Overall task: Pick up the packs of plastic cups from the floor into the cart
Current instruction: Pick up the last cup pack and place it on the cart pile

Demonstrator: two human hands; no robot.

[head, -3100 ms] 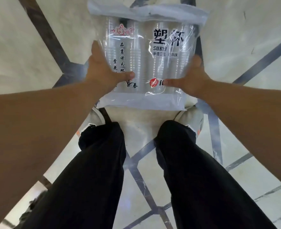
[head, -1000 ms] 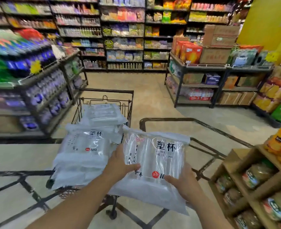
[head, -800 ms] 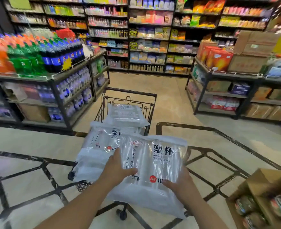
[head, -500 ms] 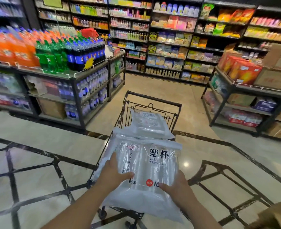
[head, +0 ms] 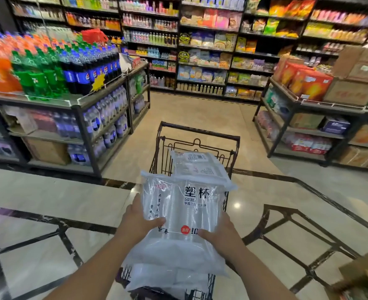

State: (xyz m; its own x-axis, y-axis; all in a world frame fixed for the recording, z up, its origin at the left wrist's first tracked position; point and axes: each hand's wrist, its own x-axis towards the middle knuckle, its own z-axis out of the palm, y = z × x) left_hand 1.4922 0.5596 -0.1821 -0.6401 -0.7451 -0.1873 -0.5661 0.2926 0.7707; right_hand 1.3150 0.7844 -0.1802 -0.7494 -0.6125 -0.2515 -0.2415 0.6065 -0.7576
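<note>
I hold a clear pack of plastic cups (head: 187, 211) with black print and a red dot, flat over the near end of the black wire cart (head: 197, 139). My left hand (head: 138, 221) grips its left edge, thumb on top. My right hand (head: 222, 233) grips its right lower edge. Another pack of cups (head: 200, 167) lies in the cart beyond it, label side up. More packs (head: 170, 278) show beneath the held one at the cart's near end.
A low shelf of soda bottles (head: 55, 68) stands to the left, a rack with orange boxes (head: 306, 83) to the right. Tall stocked shelves (head: 204, 44) close the aisle ahead. A cardboard box corner (head: 365, 276) juts in at the lower right. Glossy tiled floor (head: 48, 198) surrounds the cart.
I lifted the pack from the floor at my feet, raised my view to the aisle, and carried the pack leftward until it sits over the cart and its other packs.
</note>
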